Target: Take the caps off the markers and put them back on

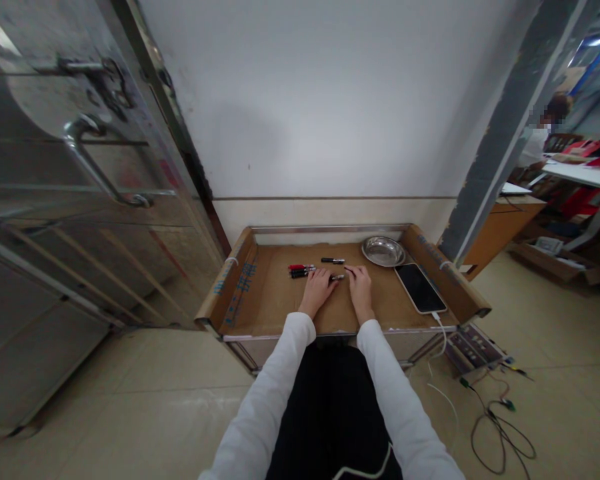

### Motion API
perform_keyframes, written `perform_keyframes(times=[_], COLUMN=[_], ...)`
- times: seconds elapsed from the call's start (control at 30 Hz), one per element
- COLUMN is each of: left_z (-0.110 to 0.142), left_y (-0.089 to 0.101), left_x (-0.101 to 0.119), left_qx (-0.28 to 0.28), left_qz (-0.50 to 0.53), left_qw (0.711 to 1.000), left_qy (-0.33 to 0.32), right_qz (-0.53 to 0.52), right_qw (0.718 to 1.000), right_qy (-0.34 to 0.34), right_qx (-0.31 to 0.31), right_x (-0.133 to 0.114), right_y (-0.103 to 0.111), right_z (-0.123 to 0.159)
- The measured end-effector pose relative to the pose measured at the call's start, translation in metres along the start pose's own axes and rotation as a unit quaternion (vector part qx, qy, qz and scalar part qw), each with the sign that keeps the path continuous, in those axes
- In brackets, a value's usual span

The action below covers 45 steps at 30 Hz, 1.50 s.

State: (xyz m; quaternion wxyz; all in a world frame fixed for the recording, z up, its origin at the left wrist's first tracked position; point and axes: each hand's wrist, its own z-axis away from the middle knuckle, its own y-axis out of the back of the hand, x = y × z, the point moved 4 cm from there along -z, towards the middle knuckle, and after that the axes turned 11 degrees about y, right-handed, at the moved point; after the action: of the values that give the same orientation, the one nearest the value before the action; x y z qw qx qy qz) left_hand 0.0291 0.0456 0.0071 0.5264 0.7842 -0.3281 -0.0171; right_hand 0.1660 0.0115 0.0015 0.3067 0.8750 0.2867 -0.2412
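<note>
My left hand [319, 289] is closed on a short black pen [337, 277] with a silvery tip that points toward my right hand. My right hand [359, 289] is beside it, fingers pinched together at a small dark piece [349, 270] too tiny to make out. Left of my left hand, a red pen [299, 267] and black pens [298, 273] lie close together, partly hidden by my fingers. Beyond both hands another black pen [332, 260] with a silvery end lies crosswise on the cardboard.
Cardboard lines the raised-sided table [273, 303]. At its back right is a round metal dish [383, 251], with a phone [421, 288] on a white cable [443, 333] nearer me. A metal door [95, 160] stands left; a device [477, 348] and wires [503, 433] lie on the floor.
</note>
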Motion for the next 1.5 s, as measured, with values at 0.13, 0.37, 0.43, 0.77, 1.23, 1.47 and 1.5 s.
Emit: perform_keyframes(times=[0.13,0.37,0.43,0.77,1.23,1.47,1.5], left_z=[0.000,0.002,0.002,0.015,0.033,0.060,0.071], left_y=[0.001,0.009,0.010,0.027,0.028,0.121,0.150], left_x=[-0.003,-0.004,-0.002,-0.008,-0.032,-0.031,-0.031], left_qx=[0.021,0.038,0.036,0.102,0.121,0.235,0.285], left_qz=[0.012,0.061,0.066,0.128,0.109,0.296,0.306], left_qw=[1.000,0.997,0.997,0.982,0.956,0.910,0.892], left_qy=[0.015,0.031,0.022,0.089,0.244,0.172,0.172], right_qz=[0.013,0.006,0.009,-0.014,0.417,0.394,0.392], right_qw=[1.000,1.000,1.000,0.985,0.849,0.845,0.847], right_qy=[-0.010,0.018,0.017,0.114,-0.294,-0.331,-0.331], right_qx=[0.003,0.013,0.016,-0.128,-0.136,-0.143,-0.139], right_x=[-0.001,-0.007,-0.008,-0.039,0.058,0.068,0.067], right_y=[0.000,0.002,0.004,0.011,0.143,0.145,0.145], right_z=[0.001,0.000,0.000,0.010,0.003,0.004,0.005])
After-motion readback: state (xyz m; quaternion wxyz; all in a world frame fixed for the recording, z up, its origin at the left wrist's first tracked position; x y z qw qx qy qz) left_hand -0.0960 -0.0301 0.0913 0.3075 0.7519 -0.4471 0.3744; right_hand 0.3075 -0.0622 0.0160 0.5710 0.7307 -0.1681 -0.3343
